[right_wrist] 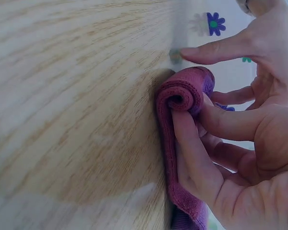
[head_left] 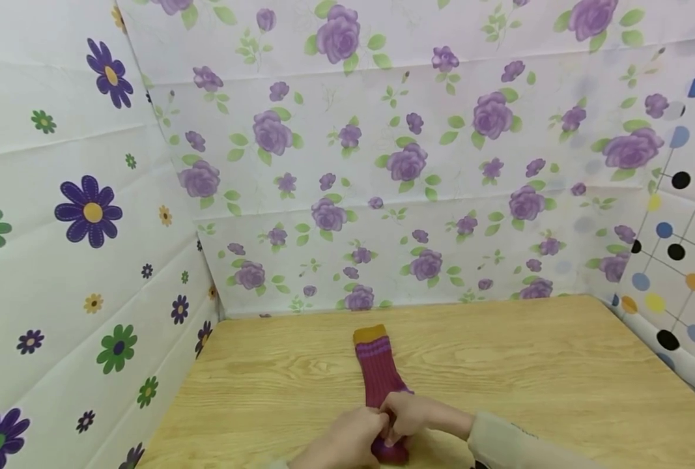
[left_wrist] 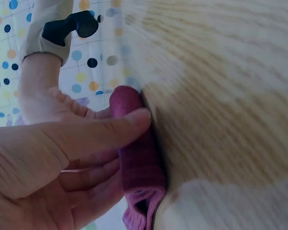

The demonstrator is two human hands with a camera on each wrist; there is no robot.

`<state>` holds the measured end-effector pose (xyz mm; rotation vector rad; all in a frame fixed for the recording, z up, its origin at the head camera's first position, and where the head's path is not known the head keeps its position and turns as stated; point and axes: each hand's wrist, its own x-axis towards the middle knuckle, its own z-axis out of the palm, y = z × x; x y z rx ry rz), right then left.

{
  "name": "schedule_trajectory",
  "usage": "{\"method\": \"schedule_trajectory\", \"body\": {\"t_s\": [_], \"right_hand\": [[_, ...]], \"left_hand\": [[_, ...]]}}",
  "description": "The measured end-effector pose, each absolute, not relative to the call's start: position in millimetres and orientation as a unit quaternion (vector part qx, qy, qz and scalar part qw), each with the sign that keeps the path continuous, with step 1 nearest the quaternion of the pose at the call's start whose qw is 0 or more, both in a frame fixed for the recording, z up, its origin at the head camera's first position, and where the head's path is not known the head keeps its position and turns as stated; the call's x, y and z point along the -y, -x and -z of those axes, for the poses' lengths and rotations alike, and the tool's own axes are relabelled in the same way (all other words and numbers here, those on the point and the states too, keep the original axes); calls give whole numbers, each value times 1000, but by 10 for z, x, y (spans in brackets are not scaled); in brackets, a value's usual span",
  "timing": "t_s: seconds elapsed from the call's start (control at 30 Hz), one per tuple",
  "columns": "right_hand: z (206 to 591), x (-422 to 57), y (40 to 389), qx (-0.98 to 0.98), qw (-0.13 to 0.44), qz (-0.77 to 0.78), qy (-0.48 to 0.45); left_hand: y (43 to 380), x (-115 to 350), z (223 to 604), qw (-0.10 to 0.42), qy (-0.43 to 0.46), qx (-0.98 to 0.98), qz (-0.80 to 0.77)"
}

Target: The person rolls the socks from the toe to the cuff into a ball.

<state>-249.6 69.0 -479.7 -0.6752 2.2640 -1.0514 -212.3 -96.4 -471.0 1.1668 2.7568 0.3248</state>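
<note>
A maroon sock (head_left: 378, 371) with a mustard cuff and purple stripes lies lengthwise on the wooden table, cuff away from me. Its near end is curled into a roll (right_wrist: 180, 91), whose spiral faces the right wrist camera. My right hand (head_left: 408, 413) pinches the spiral end of this roll between thumb and index finger. At the opposite end, my left hand (left_wrist: 72, 158) holds the roll, thumb along the near side and fingers behind. In the head view both hands meet over the sock and hide part of it.
The wooden table (head_left: 277, 371) carries the sock. A purple-rose sheet (head_left: 382, 163) hangs behind it, a daisy-print sheet (head_left: 48, 260) at left and a dotted sheet (head_left: 681, 280) at right. A dark device (left_wrist: 69, 28) sits on my right sleeve.
</note>
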Motion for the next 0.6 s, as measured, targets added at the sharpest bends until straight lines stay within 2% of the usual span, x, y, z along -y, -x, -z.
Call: {"method": "schedule_trajectory", "body": {"t_s": [0.2,0.33,0.43,0.53,0.6], "right_hand": [[4814,-692,2466,-849,245,390,258],[4839,-699,2434,-868,181,359,290],[4833,-708,2399,-880,135,336,308],[4813,-715,2370,-884,105,322,323],[4808,-715,2361,-882,91,321,333]], "left_hand": [[2112,933,4721,73,-362,-922,-121],[2106,923,4715,76,-352,-924,-128],[2108,909,4705,59,-356,-925,-121],[2118,908,4704,49,-358,-923,-129],[2128,912,4710,60,-350,-922,-155]]}}
